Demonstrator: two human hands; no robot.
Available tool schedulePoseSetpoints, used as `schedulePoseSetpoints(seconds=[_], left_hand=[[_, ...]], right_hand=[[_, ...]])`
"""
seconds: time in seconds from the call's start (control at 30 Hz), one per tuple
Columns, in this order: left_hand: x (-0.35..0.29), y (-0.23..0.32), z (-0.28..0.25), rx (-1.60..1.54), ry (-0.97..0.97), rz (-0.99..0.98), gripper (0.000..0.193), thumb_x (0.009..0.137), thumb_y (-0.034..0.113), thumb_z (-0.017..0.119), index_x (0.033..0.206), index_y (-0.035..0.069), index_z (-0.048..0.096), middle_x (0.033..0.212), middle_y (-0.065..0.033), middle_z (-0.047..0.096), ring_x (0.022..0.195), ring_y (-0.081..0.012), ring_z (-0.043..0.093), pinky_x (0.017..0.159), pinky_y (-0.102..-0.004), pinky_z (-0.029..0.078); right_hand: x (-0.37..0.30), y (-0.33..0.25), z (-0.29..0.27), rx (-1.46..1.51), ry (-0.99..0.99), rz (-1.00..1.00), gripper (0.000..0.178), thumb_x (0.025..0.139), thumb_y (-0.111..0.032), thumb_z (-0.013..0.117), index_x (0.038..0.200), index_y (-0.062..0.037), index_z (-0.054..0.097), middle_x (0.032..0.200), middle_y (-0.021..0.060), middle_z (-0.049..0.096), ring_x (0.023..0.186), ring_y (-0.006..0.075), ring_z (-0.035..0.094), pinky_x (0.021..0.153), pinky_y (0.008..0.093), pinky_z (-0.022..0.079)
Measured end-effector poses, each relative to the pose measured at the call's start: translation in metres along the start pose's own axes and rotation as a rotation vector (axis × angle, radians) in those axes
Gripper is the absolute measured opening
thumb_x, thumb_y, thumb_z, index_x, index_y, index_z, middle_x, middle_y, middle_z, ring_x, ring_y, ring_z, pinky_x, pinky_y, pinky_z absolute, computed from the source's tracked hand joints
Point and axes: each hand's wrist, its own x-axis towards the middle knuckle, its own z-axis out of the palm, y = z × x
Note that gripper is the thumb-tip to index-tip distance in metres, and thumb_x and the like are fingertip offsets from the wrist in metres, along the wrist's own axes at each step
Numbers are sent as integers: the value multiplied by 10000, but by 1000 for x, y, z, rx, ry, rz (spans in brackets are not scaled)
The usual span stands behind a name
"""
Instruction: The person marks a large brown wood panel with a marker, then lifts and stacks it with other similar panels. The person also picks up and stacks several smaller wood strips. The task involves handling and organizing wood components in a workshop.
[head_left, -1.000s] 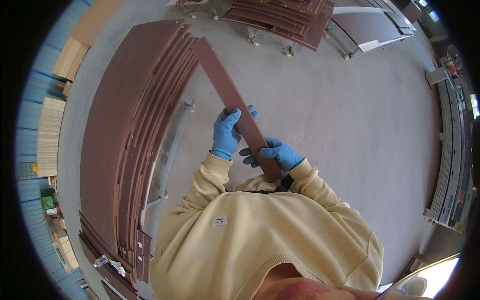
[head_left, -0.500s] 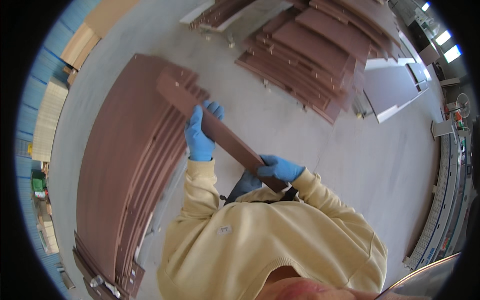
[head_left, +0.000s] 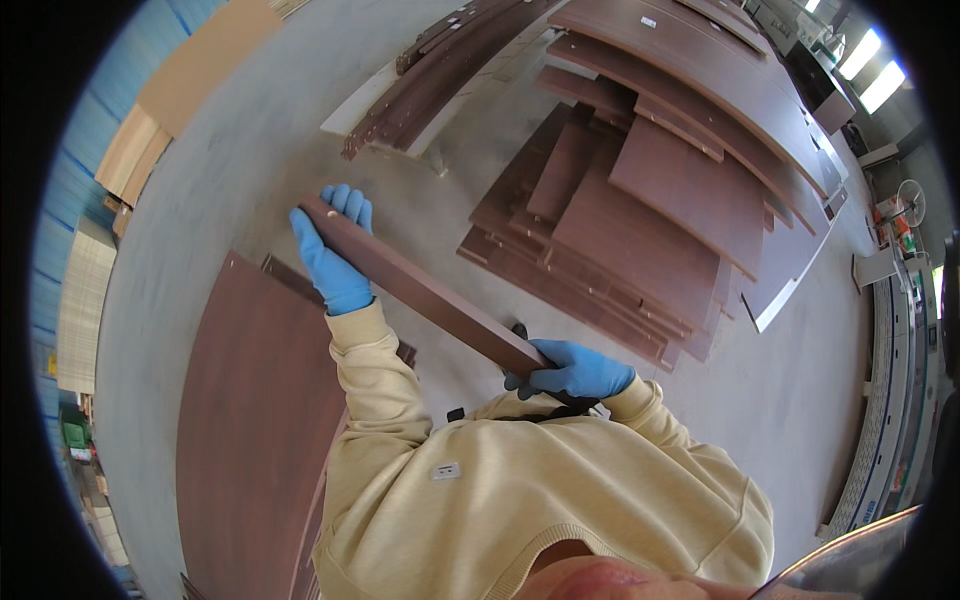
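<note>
A long, narrow brown board [head_left: 430,292] slants across in front of my body, its far end up to the left. Near that far end my left hand [head_left: 335,255], in a blue glove, wraps round the board with the thumb on one side and the fingers on the other. My right hand [head_left: 582,370], also gloved in blue, grips the near end close to my waist. Below my left forearm, a stack of wide brown panels [head_left: 260,420] stands to the left, partly covered by my sleeve.
Ahead to the right is a large, uneven pile of brown panels [head_left: 640,215]. Beyond the board, dark brown strips [head_left: 440,75] lie on a low support. A roller conveyor [head_left: 880,400] runs along the right side. Wooden sheets [head_left: 90,285] stand along the left wall.
The left stack has shifted nearer and lower in view, and the right pile looks closer. My left hand now holds the board nearer its far end. The board remains in both hands.
</note>
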Motion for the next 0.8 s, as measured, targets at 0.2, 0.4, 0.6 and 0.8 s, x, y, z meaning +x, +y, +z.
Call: schedulePoseSetpoints(seconds=[0.2, 0.4, 0.6, 0.8], left_hand=[[129, -17, 6, 10, 33, 66, 566, 1032, 553, 513, 1287, 54, 599, 1145, -44, 648, 1024, -183, 612, 937, -362, 513], [236, -59, 24, 164, 107, -45, 587, 1041, 543, 483, 1359, 59, 580, 1266, -78, 634, 1117, -231, 620, 1015, -410, 502], [346, -147, 9, 101, 18, -435, 642, 1015, 583, 522, 1409, 76, 538, 1328, -155, 617, 1141, -292, 633, 1056, -461, 488], [400, -193, 17, 154, -42, -651, 746, 964, 586, 620, 1468, 77, 413, 1323, -204, 593, 1160, -368, 637, 1040, -514, 514]], right_hand=[[92, -101, -72, -328, 2, 31, 411, 965, -175, 613, 1343, -15, 581, 1047, 86, 725, 951, 160, 662, 878, 321, 517], [164, -126, -123, -237, 62, -8, 314, 975, -203, 615, 1235, -27, 596, 1023, 91, 707, 952, 163, 649, 881, 327, 518], [221, -131, -141, 13, 276, 61, 417, 967, -213, 624, 1324, -4, 575, 1102, 120, 719, 1027, 178, 658, 934, 321, 514], [275, -160, -139, 137, 457, 103, 443, 944, -169, 618, 1352, 0, 572, 1157, 115, 711, 1070, 172, 642, 977, 327, 500]])
